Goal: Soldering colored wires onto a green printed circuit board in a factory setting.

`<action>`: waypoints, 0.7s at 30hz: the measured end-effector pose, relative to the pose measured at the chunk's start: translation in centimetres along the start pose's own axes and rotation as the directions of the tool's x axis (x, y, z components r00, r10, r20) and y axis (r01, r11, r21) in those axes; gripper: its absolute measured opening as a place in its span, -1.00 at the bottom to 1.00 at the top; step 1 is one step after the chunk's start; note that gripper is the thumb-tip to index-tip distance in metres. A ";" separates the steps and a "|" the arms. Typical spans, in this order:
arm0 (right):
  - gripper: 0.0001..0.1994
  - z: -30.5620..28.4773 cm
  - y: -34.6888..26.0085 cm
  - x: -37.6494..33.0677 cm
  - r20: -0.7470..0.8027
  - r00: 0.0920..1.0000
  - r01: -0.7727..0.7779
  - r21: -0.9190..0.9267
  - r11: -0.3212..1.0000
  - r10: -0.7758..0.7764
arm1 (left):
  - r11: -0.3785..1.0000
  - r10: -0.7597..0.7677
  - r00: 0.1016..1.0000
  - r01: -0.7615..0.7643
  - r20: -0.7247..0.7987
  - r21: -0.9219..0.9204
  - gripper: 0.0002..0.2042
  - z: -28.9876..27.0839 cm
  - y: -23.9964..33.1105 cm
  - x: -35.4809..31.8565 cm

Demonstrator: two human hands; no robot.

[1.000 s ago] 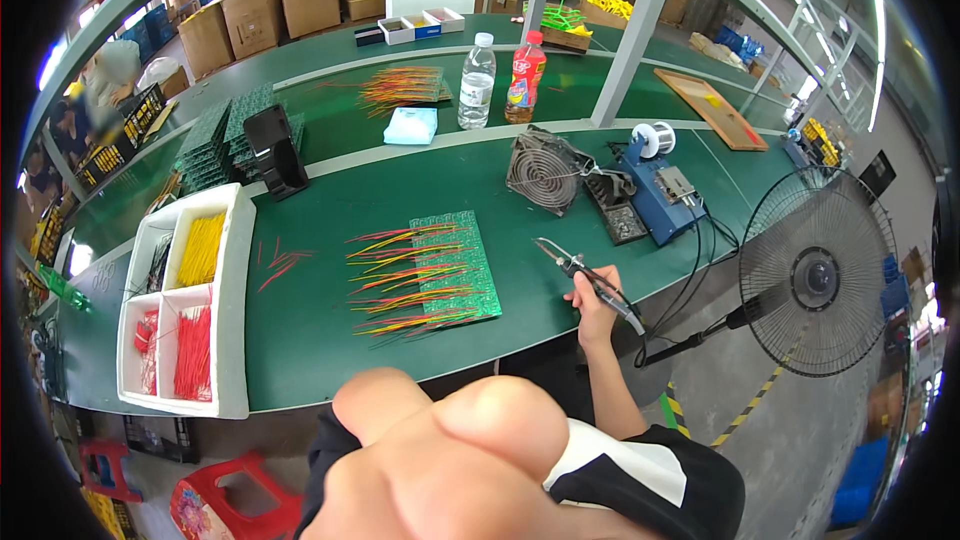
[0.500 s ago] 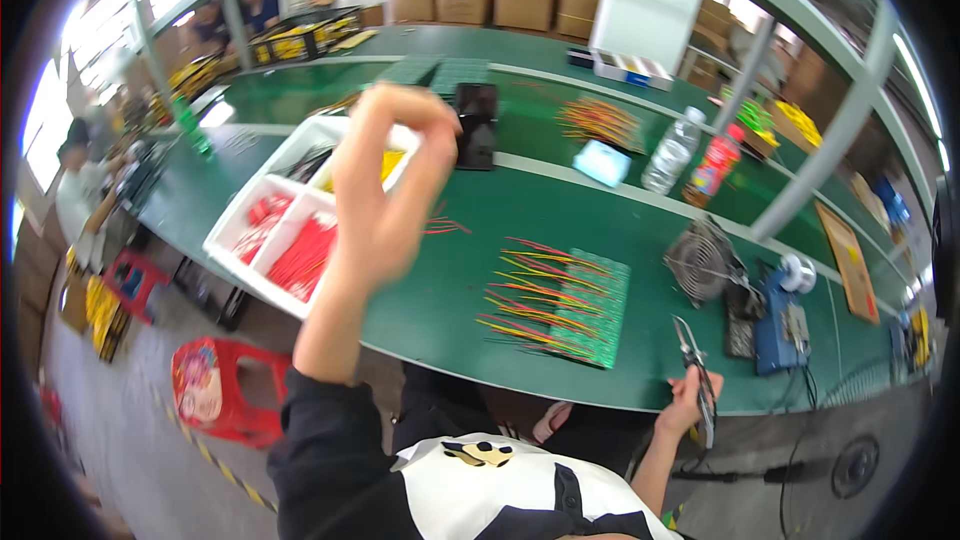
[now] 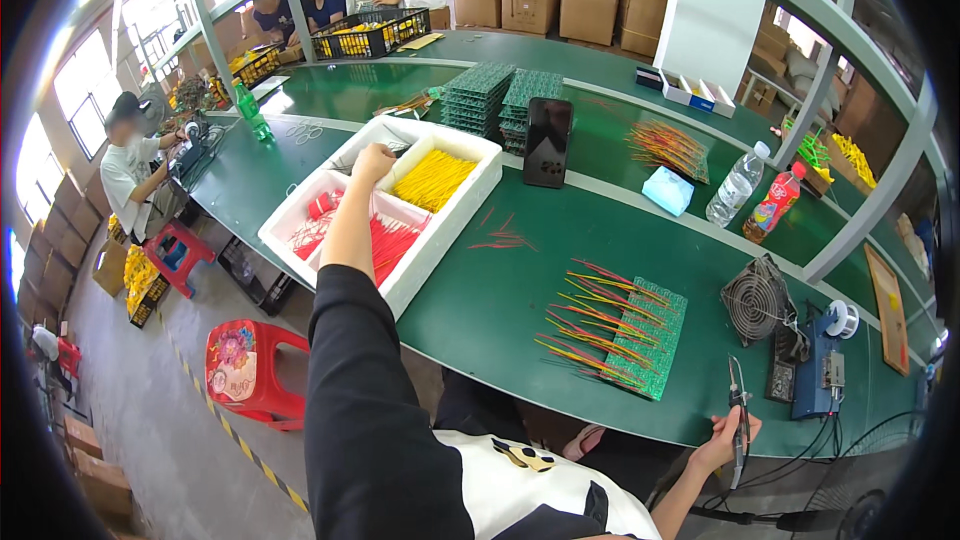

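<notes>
My left hand [image 3: 373,162] reaches into a white foam box [image 3: 468,220], at the inner end of its compartments. Its fingers are drawn together over the section with dark wires [image 3: 385,143]; whatever they pinch is hidden. Yellow wires [image 3: 436,180] fill the neighbouring section, and red wires [image 3: 396,243] lie in the nearer ones. Low at the right, my right hand [image 3: 725,442] grips a slim two-pronged metal tool [image 3: 740,422] with dark sides, prongs pointing away from me. Between my hands lies a green circuit board panel [image 3: 655,345] with red, yellow and black wires [image 3: 600,325] sticking out leftward.
A phone [image 3: 547,143] leans beside stacked green boards [image 3: 476,95]. Two bottles [image 3: 738,185] stand behind a round fan [image 3: 755,300]; a blue soldering unit [image 3: 818,370] is at right. Loose red wires [image 3: 508,238] lie by the box. A red stool [image 3: 245,370] stands left.
My left hand has gone from raised and blurred above the box down into it, fingers closing. My right hand keeps the two-pronged tool. The view has swung left.
</notes>
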State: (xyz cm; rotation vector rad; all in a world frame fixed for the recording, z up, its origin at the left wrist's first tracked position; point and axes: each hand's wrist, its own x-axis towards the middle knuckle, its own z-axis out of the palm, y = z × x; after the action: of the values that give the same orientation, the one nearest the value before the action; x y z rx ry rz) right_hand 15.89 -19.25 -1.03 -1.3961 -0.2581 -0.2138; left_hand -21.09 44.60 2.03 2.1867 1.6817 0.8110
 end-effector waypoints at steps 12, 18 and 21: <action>-0.86 0.5 -0.1 -0.3 0.003 0.999 0.053 -0.083 0.995 -0.053 | 0.896 -0.183 0.945 0.047 -0.271 -0.441 -0.83 -1.8 -0.4 -1.2; -0.81 0.1 0.2 0.1 0.000 0.997 0.077 -0.128 0.989 -0.078 | 0.525 -0.245 0.960 0.011 -0.138 -0.851 -0.82 -3.3 2.7 -2.1; -0.81 0.2 0.1 0.0 0.013 0.997 0.080 -0.147 0.986 -0.079 | 0.483 -0.223 0.969 0.016 -0.106 -0.875 -0.80 -3.6 2.3 -2.1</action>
State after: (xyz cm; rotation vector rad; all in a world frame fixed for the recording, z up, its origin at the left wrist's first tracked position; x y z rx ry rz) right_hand 15.91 -19.07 -1.13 -1.5342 -0.3090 -0.2992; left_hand -21.73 41.45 5.57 1.2558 1.0400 1.4795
